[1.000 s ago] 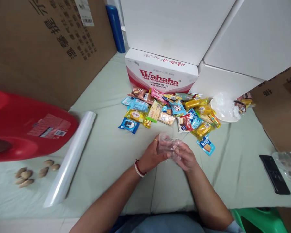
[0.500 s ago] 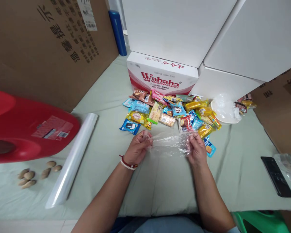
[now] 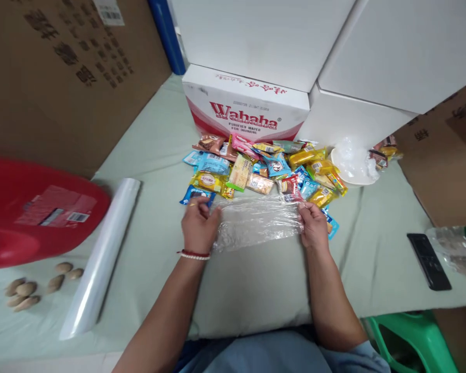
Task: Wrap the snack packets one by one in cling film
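A clear plastic bag (image 3: 258, 225) is stretched flat between my two hands, just in front of a heap of wrapped snacks. My left hand (image 3: 199, 224) pinches its left end, thumb against fingers, close to a dark blue snack packet (image 3: 196, 195). At the right end, my right hand (image 3: 312, 223) grips the film between thumb and fingertips. Behind the bag lie a pale wrapped biscuit (image 3: 260, 183), a red snack packet (image 3: 290, 187) and several yellow ones (image 3: 323, 196). The bag's opening cannot be made out.
A plastic roll (image 3: 101, 259) lies at left, beside several brown nuts (image 3: 26, 288) and a red jug (image 3: 42, 207). The Wahaha carton (image 3: 244, 111) stands behind the snacks. A white bowl (image 3: 353, 176), black phone (image 3: 429, 261) and clear bottle (image 3: 452, 248) are at right.
My left hand has moved left, pulling the plastic bag wider and flatter. My right hand still pinches the other end. The whole view has shifted slightly.
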`<state>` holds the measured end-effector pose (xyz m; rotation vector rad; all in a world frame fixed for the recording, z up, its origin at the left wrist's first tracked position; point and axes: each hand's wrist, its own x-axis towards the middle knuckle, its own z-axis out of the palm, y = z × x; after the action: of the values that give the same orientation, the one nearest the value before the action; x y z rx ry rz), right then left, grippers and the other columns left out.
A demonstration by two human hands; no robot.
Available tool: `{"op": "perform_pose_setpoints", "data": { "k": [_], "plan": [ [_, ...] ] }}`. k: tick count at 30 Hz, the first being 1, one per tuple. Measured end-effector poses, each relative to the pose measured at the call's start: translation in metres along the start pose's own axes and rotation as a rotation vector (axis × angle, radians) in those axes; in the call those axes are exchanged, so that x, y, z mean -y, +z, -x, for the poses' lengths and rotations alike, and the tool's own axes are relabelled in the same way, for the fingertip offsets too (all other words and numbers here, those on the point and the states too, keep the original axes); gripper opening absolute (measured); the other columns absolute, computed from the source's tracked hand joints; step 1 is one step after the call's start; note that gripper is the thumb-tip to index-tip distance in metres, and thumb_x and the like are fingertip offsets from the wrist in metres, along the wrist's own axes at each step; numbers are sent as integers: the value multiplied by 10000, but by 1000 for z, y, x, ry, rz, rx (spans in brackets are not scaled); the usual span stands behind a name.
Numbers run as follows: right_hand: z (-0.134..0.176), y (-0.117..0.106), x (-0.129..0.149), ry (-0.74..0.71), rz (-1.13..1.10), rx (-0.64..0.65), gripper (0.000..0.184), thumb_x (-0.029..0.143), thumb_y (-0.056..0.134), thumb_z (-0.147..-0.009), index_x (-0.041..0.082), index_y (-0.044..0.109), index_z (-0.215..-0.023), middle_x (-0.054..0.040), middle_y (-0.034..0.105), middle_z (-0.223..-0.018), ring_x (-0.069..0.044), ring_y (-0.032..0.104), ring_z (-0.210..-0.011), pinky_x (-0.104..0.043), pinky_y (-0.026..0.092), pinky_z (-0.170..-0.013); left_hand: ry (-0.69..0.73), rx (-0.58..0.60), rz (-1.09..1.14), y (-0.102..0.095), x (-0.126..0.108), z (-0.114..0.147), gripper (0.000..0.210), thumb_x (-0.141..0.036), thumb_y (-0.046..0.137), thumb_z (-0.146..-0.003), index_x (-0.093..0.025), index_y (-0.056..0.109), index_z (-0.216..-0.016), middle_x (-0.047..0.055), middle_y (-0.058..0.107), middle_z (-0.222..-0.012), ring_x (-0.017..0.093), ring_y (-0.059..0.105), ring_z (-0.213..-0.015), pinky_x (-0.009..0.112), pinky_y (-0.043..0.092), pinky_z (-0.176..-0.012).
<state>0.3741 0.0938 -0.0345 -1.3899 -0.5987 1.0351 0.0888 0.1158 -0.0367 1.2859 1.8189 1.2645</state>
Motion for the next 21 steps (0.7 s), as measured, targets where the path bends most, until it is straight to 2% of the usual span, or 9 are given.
{"op": "perform_pose_setpoints", "data": {
  "k": [3,5,7,10,12,14,16,19,21],
  "plan": [
    [2,3,0,-2,7,50,397,504,870,-675,210,642,-814,83,520,-574,-75,381,-464,-225,256,-441,301,-212,-212,-6,-9,8,394,-259,727,-750,-170,622,-1118,93,567,-1053,263,570,-981,428,493,-906],
    [6,5,2,39,9,115,383,509,854,-698,219,628,-806,80,528,-569,-77,369,-431,-231,233,-409,470,-186,-184,-6,-20,20,308,-250,708,-822,-184,629,-1112,111,575,-1102,289,559,-1085,450,475,-973],
    [11,8,5,86,-4,181,386,520,846,-708,227,617,-811,73,546,-577,-80,368,-410,-233,221,-384,607,30,-122,-1,-29,35,222,-253,686,-890,-214,639,-1103,94,603,-1083,270,581,-1064,427,475,-979],
    [16,12,8,136,-32,255,417,532,862,-686,228,613,-828,68,559,-586,-81,382,-409,-229,235,-377,718,459,-155,17,-31,54,326,-321,723,-887,-228,643,-1189,112,638,-1184,288,592,-1109,435,479,-978],
    [17,13,8,146,-34,260,430,536,873,-673,223,621,-828,64,562,-593,-81,392,-422,-223,255,-390,713,626,-273,28,-23,58,268,-317,696,-898,-206,678,-1142,128,662,-1167,307,600,-1087,449,489,-930],
    [15,12,8,122,-30,233,422,524,886,-663,216,640,-813,63,554,-602,-80,403,-451,-218,289,-414,678,703,-346,33,-13,55,146,-240,587,-950,-189,709,-1011,112,686,-1021,281,614,-977,420,496,-845],
    [12,10,6,95,-26,210,405,507,901,-654,211,658,-786,66,527,-597,-79,401,-474,-214,304,-433,653,679,-335,31,-4,47,231,-144,488,-962,-179,717,-947,96,678,-933,254,605,-921,388,496,-805],
    [9,7,5,98,-21,219,402,506,915,-641,211,675,-775,67,514,-604,-78,402,-482,-211,303,-438,673,511,-321,21,3,33,310,-48,461,-893,-176,735,-959,100,682,-972,263,576,-969,399,491,-844],
    [9,6,5,105,-4,240,419,535,910,-645,209,681,-774,56,544,-629,-83,431,-492,-214,320,-442,688,447,-342,15,4,25,334,-8,473,-822,-183,740,-922,96,684,-980,272,559,-984,416,480,-865]
  ]
}}
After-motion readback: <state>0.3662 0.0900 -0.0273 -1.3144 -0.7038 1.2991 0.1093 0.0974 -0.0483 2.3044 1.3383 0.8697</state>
